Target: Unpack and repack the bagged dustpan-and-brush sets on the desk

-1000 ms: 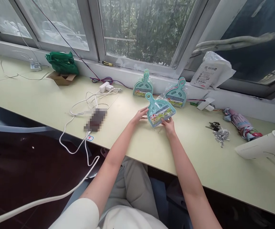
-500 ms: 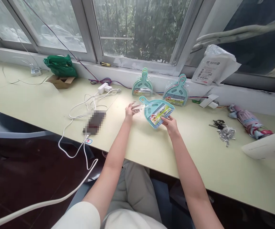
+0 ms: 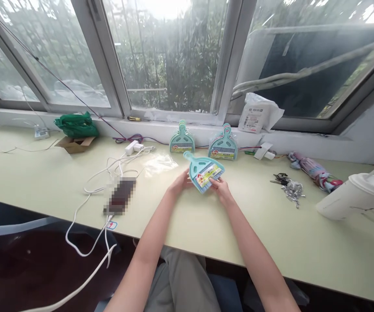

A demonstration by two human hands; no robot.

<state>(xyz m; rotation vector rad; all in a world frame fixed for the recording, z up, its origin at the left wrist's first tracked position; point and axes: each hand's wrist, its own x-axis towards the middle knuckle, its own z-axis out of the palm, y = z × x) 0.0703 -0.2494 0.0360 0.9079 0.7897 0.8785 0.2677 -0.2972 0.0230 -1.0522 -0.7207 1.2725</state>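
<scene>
Over the table I hold a small mint-green dustpan [image 3: 200,164] with a brush and a colourful label set across its front. My right hand [image 3: 222,190] is closed on its lower right edge, thumb over the front. My left hand [image 3: 179,182] grips the left side, its fingers partly hidden behind the pan. To the left, a crumpled clear plastic bag [image 3: 161,165] lies on the table. A stack of similar dustpans [image 3: 182,141] stands against the wall, and a second stack [image 3: 223,145] in clear wrap stands to its right.
White cables and a blurred-out dark device [image 3: 121,197] lie on the left, near a cardboard box [image 3: 74,145] under a green bag [image 3: 78,125]. Keys [image 3: 286,184], a folded umbrella [image 3: 317,171] and a white lidded cup [image 3: 352,195] are on the right.
My left hand has let go of the clear plastic, which now lies on the table, and has moved onto the dustpan's left side. The view has tilted up.
</scene>
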